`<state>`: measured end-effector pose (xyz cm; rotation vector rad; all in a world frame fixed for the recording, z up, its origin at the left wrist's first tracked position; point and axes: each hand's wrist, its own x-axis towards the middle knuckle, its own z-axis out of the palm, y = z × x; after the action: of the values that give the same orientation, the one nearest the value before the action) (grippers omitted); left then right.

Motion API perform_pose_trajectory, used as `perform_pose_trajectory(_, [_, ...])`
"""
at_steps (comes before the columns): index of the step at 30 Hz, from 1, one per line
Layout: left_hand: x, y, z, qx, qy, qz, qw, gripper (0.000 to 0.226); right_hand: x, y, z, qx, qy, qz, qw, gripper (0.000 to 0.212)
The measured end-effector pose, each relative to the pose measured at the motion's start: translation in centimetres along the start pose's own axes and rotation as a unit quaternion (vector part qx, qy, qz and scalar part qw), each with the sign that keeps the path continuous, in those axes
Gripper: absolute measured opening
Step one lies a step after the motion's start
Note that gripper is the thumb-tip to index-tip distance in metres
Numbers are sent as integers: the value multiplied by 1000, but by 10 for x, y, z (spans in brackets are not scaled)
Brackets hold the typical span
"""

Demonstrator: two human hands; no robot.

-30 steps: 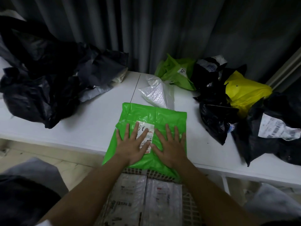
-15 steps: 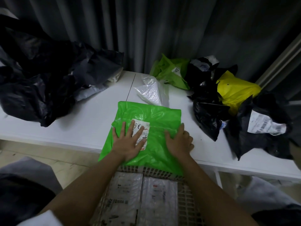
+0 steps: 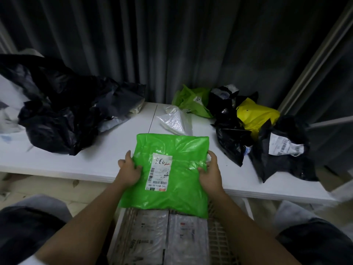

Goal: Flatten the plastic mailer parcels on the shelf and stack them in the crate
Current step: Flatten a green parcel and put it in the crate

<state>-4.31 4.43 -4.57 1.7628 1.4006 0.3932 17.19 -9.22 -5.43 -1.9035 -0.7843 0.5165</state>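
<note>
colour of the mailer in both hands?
Bright green mailer with a white label, gripped by both hands; head view shows it.

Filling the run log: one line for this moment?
bright green plastic mailer | left hand, right hand grip sides | over mesh crate

We count two green mailers: a bright one (image 3: pixel 172 169) up front and a lime one (image 3: pixel 191 100) at the back. One yellow (image 3: pixel 256 115), one clear bubble-wrap bag (image 3: pixel 173 121), two grey labelled parcels (image 3: pixel 150 238) in one crate (image 3: pixel 219 236). The black bags (image 3: pixel 57 115) are too jumbled to count.
</note>
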Motion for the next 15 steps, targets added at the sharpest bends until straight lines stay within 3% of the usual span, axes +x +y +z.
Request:
perform_pose_trajectory(7, [-39,10,-5,-23,-4,9,1000,79,-50,-2,-41,28,-2,-34,999,69])
perform_pose_trajectory(12, [-68,5,8,-63,-19,9,998,40,-89,22,-73,-80,-35,-32,996,72])
perform_pose_trajectory(15, [-83,-2,24,-71,-43,9,996,35,-103,42,-85,-182,-55,-16,982,55])
